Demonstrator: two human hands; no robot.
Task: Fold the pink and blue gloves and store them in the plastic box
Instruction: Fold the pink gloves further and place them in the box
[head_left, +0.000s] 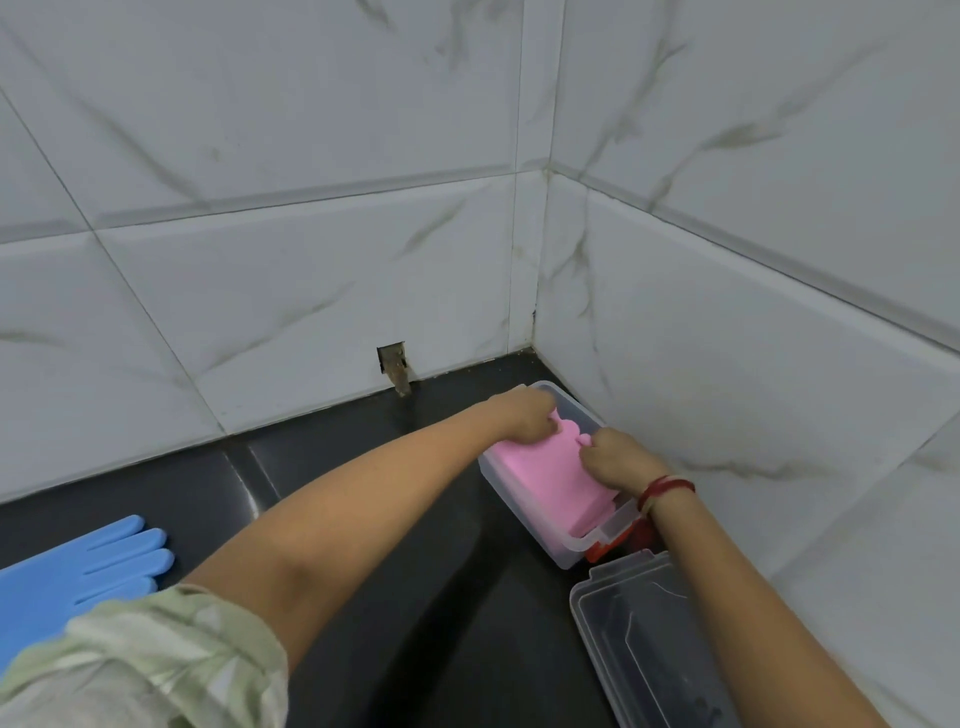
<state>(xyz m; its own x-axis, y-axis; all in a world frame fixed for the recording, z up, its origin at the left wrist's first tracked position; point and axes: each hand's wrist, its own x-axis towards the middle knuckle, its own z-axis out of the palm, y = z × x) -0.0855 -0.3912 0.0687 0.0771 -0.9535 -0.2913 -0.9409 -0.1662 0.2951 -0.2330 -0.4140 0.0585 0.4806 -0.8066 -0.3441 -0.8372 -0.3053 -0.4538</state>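
Hands are working in the far right corner of the dark counter (363, 519), where the clear plastic box (511, 512) is sitting close to the tiled walls. The left hand (524, 415) is pinching the far end of the folded pink glove (545, 478), and the right hand (615, 460), with a red thread at the wrist, is gripping its near side. Both are pressing the pink glove down into the box, and part of it is poking above the rim. The blue glove (78, 577) is lying flat and unfolded near the left edge of the counter, well apart from the box. The clear lid (649, 639) is resting just beside the box, nearer the person.

The pink glove is looking springy, so it could be popping open or sliding out if the hands are letting go too soon. Then the blue glove might not be fitting in.
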